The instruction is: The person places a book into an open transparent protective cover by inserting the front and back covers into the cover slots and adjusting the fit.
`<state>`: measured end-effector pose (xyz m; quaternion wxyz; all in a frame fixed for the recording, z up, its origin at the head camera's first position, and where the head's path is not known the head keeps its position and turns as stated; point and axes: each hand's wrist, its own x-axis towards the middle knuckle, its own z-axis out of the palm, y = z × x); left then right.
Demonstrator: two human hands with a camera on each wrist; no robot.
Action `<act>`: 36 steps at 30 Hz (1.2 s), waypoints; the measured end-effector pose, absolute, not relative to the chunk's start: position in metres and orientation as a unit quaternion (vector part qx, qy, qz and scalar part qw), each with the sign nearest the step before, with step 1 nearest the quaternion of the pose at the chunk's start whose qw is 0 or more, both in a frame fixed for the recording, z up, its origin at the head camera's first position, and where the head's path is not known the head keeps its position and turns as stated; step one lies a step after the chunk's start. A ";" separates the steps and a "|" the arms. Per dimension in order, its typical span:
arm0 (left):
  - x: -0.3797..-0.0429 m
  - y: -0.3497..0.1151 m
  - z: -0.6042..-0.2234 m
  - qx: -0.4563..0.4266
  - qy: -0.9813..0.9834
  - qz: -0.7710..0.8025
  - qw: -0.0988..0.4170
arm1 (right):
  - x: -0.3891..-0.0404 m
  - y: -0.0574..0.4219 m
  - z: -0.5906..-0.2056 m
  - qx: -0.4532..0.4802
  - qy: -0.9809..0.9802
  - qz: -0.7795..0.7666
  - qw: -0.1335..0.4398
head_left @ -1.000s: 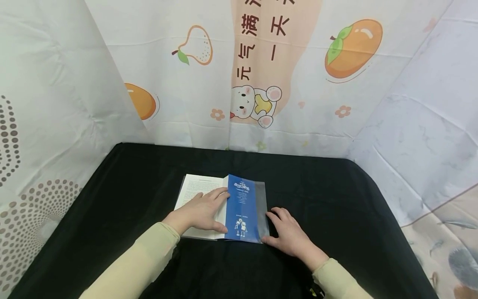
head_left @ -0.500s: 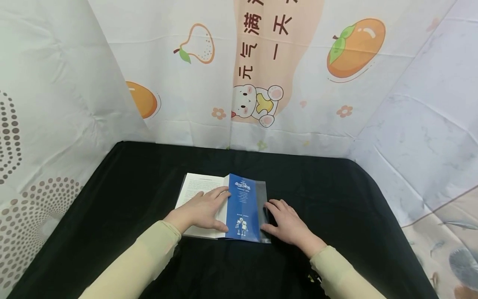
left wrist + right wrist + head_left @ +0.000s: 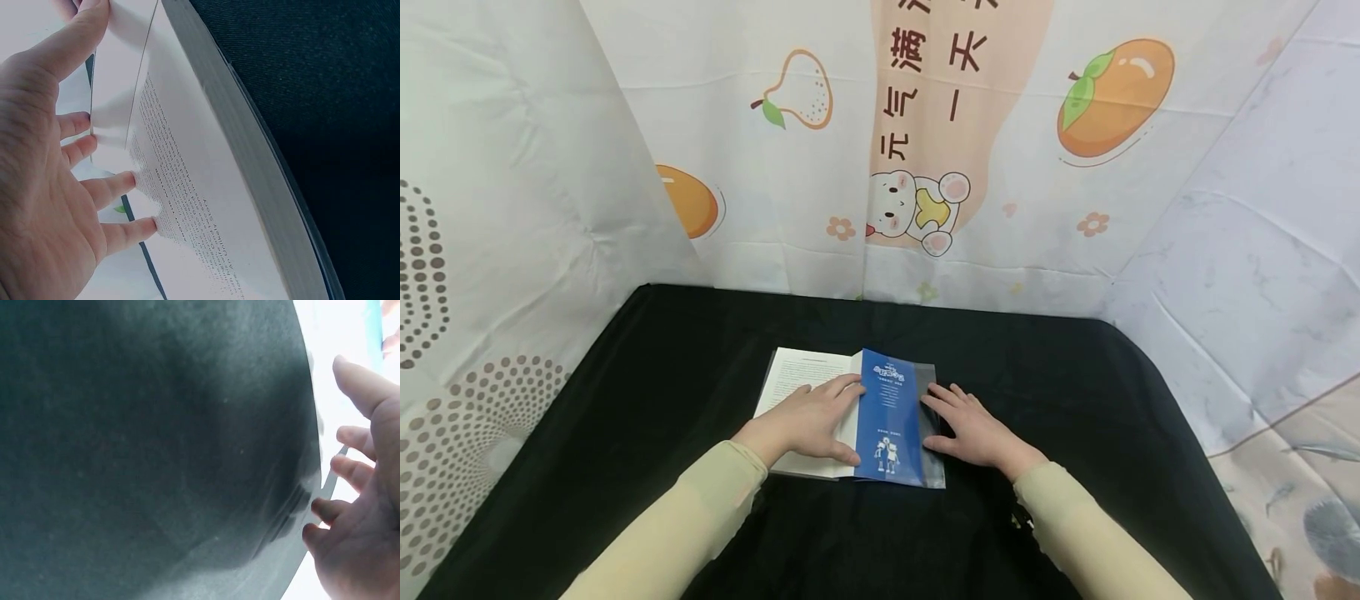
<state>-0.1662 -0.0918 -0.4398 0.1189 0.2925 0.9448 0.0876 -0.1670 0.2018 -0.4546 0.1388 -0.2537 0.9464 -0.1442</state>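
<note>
An open book [image 3: 801, 372] lies on the black-covered table, its left page printed with small text. Its blue cover flap [image 3: 887, 417] is spread to the right, and a clear plastic cover [image 3: 935, 477] sticks out past the flap. My left hand [image 3: 808, 423] rests on the page with spread fingers, the tips along the fold by the flap. In the left wrist view the thick page block [image 3: 219, 125] shows beside that hand. With fingers extended, my right hand [image 3: 967, 427] touches the plastic at the right edge. The right wrist view shows its fingers apart [image 3: 351, 472].
Black cloth [image 3: 1037, 383] covers the table around the book. Printed white curtains [image 3: 760, 183] stand behind and at both sides. A small dark item with yellow bits [image 3: 1021, 518] shows partly beside the right sleeve.
My right hand has shifted slightly left and away from me, its fingers moving from the plastic's outer edge onto the plastic near the blue flap. The left hand stays on the page.
</note>
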 end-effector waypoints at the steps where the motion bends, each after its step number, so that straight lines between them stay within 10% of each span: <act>1: -0.166 -0.092 -0.440 0.293 0.945 0.088 0.119 | -0.168 0.202 -0.455 -0.256 0.946 -0.141 0.142; 36: -0.164 -0.085 -0.440 0.294 0.947 0.044 0.124 | -0.166 0.205 -0.461 -0.259 0.939 -0.160 0.163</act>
